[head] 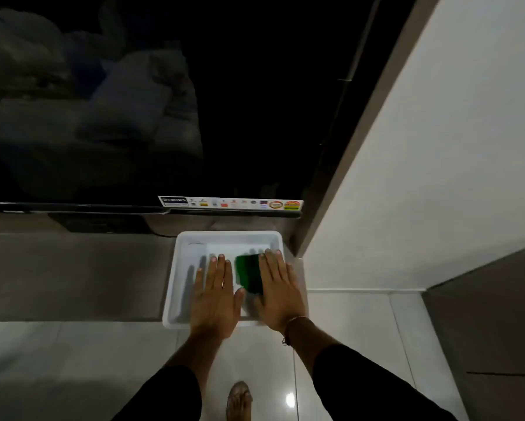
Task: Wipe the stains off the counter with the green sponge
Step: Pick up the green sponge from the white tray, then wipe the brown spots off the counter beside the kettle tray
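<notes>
The dark green sponge is over the white plastic tray, which stands on the brown counter below a television. My right hand stretches flat over the tray's right side. The sponge lies against its index finger and thumb and looks blurred. My left hand hovers flat over the tray's middle with fingers apart and holds nothing. Its thumb nearly touches the sponge's lower corner. No stains show on the counter in this dim light.
A large black television with a sticker strip fills the space right behind the tray. A white wall and a brown cabinet close off the right. Glossy white floor tiles and my foot lie below.
</notes>
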A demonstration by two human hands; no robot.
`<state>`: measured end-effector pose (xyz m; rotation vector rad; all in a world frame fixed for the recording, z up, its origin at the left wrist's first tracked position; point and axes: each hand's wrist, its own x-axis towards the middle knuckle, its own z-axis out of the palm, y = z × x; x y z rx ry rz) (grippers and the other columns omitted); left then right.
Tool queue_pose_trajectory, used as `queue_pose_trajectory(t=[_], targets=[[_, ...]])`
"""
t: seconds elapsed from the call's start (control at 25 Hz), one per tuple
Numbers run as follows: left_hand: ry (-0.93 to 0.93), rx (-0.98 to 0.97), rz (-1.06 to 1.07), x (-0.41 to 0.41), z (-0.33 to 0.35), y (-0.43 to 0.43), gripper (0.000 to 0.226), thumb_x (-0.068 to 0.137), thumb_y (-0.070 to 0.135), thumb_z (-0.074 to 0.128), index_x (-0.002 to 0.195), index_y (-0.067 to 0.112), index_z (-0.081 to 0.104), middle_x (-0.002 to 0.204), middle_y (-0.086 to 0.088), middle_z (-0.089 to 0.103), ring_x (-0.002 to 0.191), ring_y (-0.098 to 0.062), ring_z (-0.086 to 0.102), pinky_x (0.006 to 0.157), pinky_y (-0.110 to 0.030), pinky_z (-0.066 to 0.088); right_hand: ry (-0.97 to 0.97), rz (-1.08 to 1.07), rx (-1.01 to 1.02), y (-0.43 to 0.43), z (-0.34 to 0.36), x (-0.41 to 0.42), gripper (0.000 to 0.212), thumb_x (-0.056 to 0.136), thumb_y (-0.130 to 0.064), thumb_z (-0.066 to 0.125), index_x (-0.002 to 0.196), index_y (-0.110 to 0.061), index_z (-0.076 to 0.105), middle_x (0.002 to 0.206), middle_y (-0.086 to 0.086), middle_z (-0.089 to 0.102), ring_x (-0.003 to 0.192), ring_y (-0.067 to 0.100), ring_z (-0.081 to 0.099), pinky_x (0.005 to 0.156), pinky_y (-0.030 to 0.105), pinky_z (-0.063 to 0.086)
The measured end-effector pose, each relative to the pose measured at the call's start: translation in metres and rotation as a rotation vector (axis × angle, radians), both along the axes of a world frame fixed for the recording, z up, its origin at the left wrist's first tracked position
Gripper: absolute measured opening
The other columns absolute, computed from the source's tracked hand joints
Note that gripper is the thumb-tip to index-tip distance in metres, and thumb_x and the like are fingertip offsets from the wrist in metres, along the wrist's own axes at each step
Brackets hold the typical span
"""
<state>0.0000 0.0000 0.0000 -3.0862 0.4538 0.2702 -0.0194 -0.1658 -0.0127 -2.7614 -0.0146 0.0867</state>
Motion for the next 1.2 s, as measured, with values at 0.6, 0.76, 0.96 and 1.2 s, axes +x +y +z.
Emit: queue_pose_trajectory(t=[0.6,0.76,0.96,1.2], targets=[[0.063,0.015,-0.028,0.037,-0.039,0.015,0.072,0.110,0.050,0.015,0.163,0.006,-0.006,0.172,-0.020,-0.014,0.157,-0.038,-0.019,0.130,-0.056,0.000,0.108,0.106,-0.133,0.025,-0.053,0.048,0.068,0.109,-0.025,0.044,0.164,-0.012,0.006,0.175,0.012,0.007,0.161,0.033,0.001,0.130,0.049,0.002],[0.048,0.057,-0.006,0.024,-0.006,0.009,0.075,0.109,0.054,0.015,0.163,0.008,-0.011,0.172,-0.018,-0.016,0.157,-0.037,-0.020,0.130,-0.055,0.001,-0.007,0.172,-0.066,0.023,-0.019,0.037,0.071,0.103,-0.014,0.054,0.163,-0.012,0.015,0.173,0.014,0.017,0.160,0.035,0.009,0.130,0.053,0.009],[0.002,0.017,-0.001,-0.017,0.046,-0.035,0.077,0.108,0.056,0.016,0.162,0.009,-0.012,0.173,-0.016,-0.012,0.158,-0.034,-0.016,0.130,-0.057,-0.002,-0.160,0.182,-0.098,-0.019,0.038,-0.006,0.076,0.096,-0.005,0.061,0.161,-0.008,0.022,0.169,0.017,0.027,0.158,0.038,0.017,0.128,0.055,0.019],[-0.059,-0.052,-0.146,-0.079,0.085,-0.157,0.080,0.104,0.059,0.004,0.165,0.008,0.017,0.174,-0.016,0.015,0.160,-0.036,0.010,0.130,-0.057,0.012,-0.227,-0.001,-0.163,-0.159,0.075,-0.094,0.077,0.094,0.008,0.053,0.162,-0.007,0.020,0.170,0.017,0.026,0.158,0.039,0.016,0.129,0.053,0.016]])
